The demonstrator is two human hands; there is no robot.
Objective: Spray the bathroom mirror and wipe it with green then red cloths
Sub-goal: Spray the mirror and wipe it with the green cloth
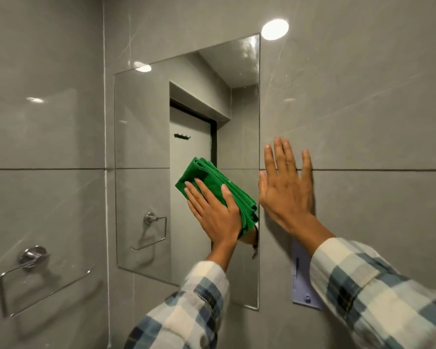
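Observation:
A frameless rectangular mirror [146,147] hangs on the grey tiled wall. My left hand [217,212] presses a folded green cloth [204,175] flat against the mirror's lower right part, fingers spread over the cloth. My right hand [285,187] lies flat and open on the wall tile just right of the mirror's edge, holding nothing. Both arms wear plaid sleeves. No red cloth or spray bottle is in view.
A chrome towel ring [33,258] is mounted on the left wall and shows again as a reflection in the mirror. A pale purple plastic holder [302,283] is fixed to the wall below my right hand. A ceiling light glares off the tile [275,28] above the mirror.

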